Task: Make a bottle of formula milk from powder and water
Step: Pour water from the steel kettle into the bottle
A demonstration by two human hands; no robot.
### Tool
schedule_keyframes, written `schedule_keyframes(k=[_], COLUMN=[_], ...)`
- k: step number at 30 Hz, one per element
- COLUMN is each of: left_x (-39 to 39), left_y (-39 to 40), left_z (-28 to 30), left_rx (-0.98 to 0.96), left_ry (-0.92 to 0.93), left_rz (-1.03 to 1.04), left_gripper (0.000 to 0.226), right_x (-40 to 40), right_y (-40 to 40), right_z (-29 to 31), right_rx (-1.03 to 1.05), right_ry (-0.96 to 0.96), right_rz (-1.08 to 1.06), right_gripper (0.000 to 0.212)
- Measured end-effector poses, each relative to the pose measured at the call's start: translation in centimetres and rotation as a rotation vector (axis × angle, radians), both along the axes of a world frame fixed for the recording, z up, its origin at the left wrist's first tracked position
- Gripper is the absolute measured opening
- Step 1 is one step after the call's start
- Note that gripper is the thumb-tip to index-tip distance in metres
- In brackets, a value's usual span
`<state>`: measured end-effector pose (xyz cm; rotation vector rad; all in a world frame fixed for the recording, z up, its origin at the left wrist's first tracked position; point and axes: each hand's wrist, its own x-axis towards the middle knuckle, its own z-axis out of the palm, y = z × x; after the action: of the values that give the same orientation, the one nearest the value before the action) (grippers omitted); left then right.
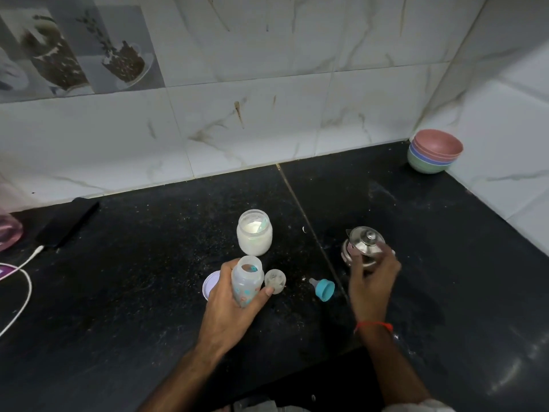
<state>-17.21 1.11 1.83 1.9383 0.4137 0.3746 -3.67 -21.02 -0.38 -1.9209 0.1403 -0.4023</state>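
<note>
My left hand (230,304) grips a clear baby bottle (247,281) with coloured prints, open at the top and tilted slightly. Just behind it stands an open glass jar of white powder (255,233) with a scoop inside. The jar's white lid (210,283) lies partly hidden behind my left hand. A clear bottle cap (275,281) sits beside the bottle. The teal nipple ring (323,289) lies on its side to the right. My right hand (371,278) holds a small steel kettle (363,243) on the counter, fingers curled around its near side.
Black stone counter (148,292) with powder specks, tiled wall behind. Stacked coloured bowls (435,154) stand in the far right corner. A black phone (68,223) with a white cable (20,281) lies at far left, next to a pink container (9,233).
</note>
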Motion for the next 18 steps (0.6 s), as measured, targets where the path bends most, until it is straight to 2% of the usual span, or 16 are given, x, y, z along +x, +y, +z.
schedule_keyframes(k=[2, 4, 6, 9, 10, 14, 18], left_x=[0.6, 1.3, 2.0, 3.1, 3.3, 3.9, 4.2], left_y=[-0.8, -1.6, -2.2, -3.3, -3.7, -4.7, -5.3], left_z=[0.2, 0.3, 0.3, 0.6, 0.9, 1.3, 1.1], left_rx=[-0.032, -0.051, -0.054, -0.029, -0.022, -0.024, -0.005], left_ry=[-0.009, -0.013, -0.020, -0.022, -0.025, -0.027, -0.033], left_rz=[-0.036, -0.075, -0.094, -0.128, -0.141, -0.180, -0.183], left_gripper=[0.052, 0.052, 0.053, 0.050, 0.050, 0.047, 0.051], right_x=[2.2, 4.2, 5.3, 6.1, 6.3, 6.9, 6.0], right_y=[-2.8, -4.8, -5.6, -5.9, -6.0, -6.9, -7.0], right_z=[-1.0, -2.2, -3.0, -3.7, -4.0, -4.7, -4.5], right_rx=[0.016, -0.006, 0.029, 0.184, 0.215, 0.253, 0.407], right_ry=[0.136, 0.255, 0.345, 0.372, 0.381, 0.388, 0.317], right_rz=[-0.097, -0.094, -0.007, 0.053, 0.050, 0.061, 0.075], right_gripper=[0.072, 0.080, 0.066, 0.039, 0.036, 0.055, 0.040])
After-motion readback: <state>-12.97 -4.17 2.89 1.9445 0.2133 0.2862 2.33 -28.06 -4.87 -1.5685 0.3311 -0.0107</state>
